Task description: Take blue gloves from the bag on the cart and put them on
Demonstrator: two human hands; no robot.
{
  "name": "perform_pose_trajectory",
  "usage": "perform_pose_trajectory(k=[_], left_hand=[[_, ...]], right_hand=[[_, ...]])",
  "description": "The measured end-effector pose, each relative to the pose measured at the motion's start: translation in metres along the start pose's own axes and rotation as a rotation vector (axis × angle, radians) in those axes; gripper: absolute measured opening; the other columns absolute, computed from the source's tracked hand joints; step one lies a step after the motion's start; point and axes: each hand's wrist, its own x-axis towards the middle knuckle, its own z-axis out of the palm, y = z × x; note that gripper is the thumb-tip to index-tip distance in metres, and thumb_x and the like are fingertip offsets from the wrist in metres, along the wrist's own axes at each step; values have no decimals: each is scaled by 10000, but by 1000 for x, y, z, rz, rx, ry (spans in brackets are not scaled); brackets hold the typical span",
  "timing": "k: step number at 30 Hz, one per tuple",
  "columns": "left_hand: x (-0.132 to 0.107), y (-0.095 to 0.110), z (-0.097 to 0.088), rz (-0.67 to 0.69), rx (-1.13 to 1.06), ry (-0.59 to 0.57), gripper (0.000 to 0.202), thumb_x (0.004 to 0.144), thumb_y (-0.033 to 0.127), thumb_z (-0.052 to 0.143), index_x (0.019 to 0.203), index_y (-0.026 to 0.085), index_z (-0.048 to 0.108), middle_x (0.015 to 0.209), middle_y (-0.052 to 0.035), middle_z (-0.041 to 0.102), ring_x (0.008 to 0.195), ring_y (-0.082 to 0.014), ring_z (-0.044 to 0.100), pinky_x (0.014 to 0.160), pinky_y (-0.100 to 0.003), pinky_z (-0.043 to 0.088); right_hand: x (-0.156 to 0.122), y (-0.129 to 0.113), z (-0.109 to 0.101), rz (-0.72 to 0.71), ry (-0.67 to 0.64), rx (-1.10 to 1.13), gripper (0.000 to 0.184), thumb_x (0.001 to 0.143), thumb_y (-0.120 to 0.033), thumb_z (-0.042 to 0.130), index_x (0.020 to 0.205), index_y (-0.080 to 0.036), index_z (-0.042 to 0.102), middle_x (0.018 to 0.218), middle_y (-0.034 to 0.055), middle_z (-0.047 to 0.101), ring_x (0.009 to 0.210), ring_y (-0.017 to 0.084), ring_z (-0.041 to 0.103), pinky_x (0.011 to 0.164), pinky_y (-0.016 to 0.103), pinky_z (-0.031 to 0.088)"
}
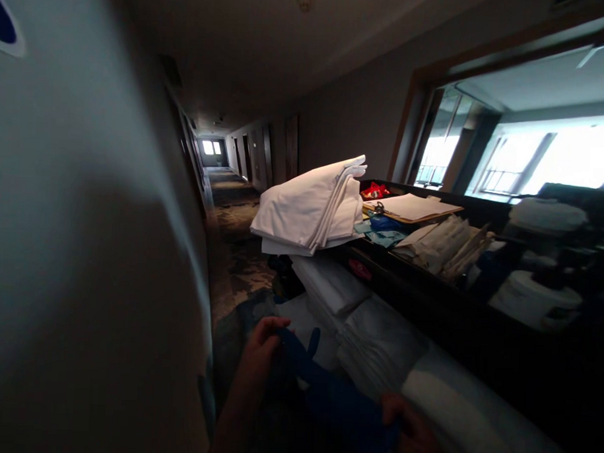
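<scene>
My left hand and my right hand are low in the view, both closed on a dark blue glove stretched between them. The left hand pinches one end, where the glove's fingers stick up. The right hand grips the other end near the bottom edge. Just beyond the hands stands a dark housekeeping cart with folded white linen stacked on its lower shelf. A pile of folded white sheets lies tilted on the cart's near top corner.
On the cart's top are a clipboard with papers, a red packet, blue items, paper sleeves and toilet rolls. A pale wall runs close on the left. A dim carpeted corridor stretches ahead. A bright room doorway opens at right.
</scene>
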Motion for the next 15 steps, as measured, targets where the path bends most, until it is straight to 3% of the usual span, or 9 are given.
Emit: perform_pose_trajectory(k=[3,8,12,15], left_hand=[[13,-12,-4,-16,148,39,361,545,279,727,870,166,617,951,-63,631,852,-204,608,671,-265,464],[16,-25,-5,-80,262,-96,360,632,374,685,909,164,590,957,-89,660,852,-228,641,689,-294,497],[13,-34,-8,-149,372,-212,300,703,366,680,920,166,624,908,-71,664,792,-188,620,547,-205,472],[5,-40,-6,-233,439,-333,256,738,394,686,812,149,676,730,-55,640,649,-149,575,416,-145,386]], right_hand=[[7,4,9,138,-2,-15,272,550,-353,766,606,-189,556,604,-29,514,589,126,468,543,210,385],[11,6,24,273,69,155,326,569,-337,788,692,-197,520,590,-51,498,545,106,437,493,199,334],[13,-6,29,218,132,353,413,462,-301,831,611,-195,461,636,-47,518,541,100,434,486,202,341],[15,-11,26,175,121,376,353,479,-255,792,558,-194,453,671,-38,533,603,126,485,549,225,406]])
